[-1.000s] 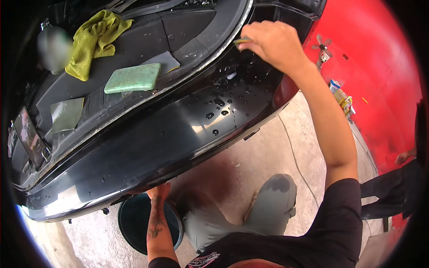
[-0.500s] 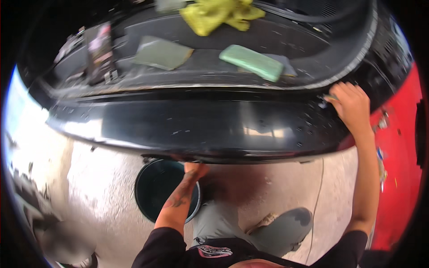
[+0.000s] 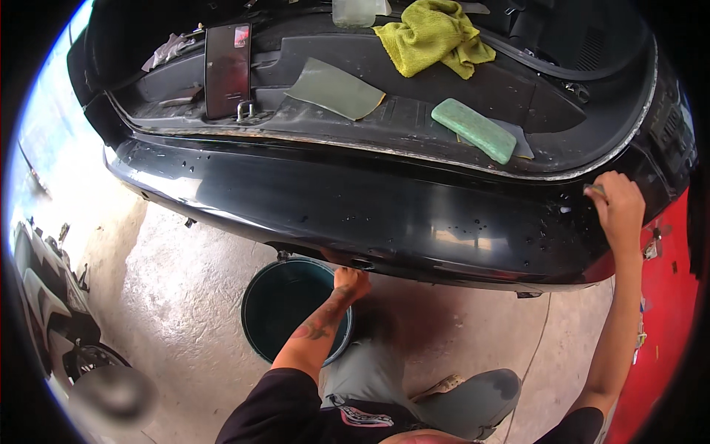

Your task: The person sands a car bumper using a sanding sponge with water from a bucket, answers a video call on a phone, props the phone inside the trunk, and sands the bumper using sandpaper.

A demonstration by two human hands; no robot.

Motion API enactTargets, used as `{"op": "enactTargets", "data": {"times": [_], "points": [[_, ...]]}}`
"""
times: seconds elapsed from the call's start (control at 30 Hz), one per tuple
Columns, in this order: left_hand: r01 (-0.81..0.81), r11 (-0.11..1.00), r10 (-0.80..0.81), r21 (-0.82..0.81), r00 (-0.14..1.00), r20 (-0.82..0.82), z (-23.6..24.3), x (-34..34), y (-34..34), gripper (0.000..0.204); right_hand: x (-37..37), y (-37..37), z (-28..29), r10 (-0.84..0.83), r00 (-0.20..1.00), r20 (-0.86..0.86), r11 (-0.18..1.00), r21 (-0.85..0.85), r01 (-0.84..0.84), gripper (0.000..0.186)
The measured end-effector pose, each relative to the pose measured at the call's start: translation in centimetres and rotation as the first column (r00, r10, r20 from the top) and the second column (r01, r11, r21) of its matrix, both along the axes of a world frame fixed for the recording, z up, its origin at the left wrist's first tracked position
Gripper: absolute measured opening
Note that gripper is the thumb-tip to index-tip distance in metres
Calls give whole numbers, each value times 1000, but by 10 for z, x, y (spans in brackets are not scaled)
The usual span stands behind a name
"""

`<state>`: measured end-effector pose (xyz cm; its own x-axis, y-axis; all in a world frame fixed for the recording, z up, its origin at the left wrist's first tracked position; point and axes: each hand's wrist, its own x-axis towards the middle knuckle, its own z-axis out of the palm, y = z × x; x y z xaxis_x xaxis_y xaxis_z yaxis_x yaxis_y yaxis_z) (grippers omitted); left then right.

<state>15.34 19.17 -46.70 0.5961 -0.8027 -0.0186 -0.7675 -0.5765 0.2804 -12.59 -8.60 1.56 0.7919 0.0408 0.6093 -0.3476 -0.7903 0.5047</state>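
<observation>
A black car bumper (image 3: 310, 196) stretches across in front of me, with water drops on its glossy surface. At its right end my right hand (image 3: 621, 207) is closed, pinching a small folded greenish-grey piece (image 3: 594, 190) just above the wet paint. A whitish spot of liquid (image 3: 565, 209) lies beside it. My left hand (image 3: 352, 281) is curled at the bumper's lower edge, over the rim of a dark bucket (image 3: 255, 337). Whatever its fingers hold, if anything, is hidden.
In the open trunk lie a yellow-green cloth (image 3: 429, 37), a grey sandpaper sheet (image 3: 333, 89), a green sponge-like block (image 3: 473, 130) and a dark panel (image 3: 227, 74). A motorcycle (image 3: 55, 311) stands at left. Something red (image 3: 662, 318) stands at right.
My view has shifted, so the bumper and trunk sit further right and lower. My right hand stays at the bumper's right end, slightly turned; my left hand remains at the lower edge.
</observation>
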Motion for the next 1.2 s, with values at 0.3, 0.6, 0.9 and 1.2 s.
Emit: {"op": "enactTargets", "data": {"times": [0.3,0.6,0.9,1.2], "points": [[-82,996,86,31,978,-188,-13,4,-2,60,5,7,0,28,1000,-8,1000,6,-28,21],[1,998,0,66,1000,-19,15,-3,-1,47,4,1,0,79,996,-35,997,-15,-80,20],[-61,998,61,9,992,-109,5,-2,-2,58,7,9,-6,86,994,-62,996,-22,-87,20],[-47,995,60,83,986,-158,14,-2,-2,63,4,8,-8,81,993,-89,996,-17,-83,22]]}}
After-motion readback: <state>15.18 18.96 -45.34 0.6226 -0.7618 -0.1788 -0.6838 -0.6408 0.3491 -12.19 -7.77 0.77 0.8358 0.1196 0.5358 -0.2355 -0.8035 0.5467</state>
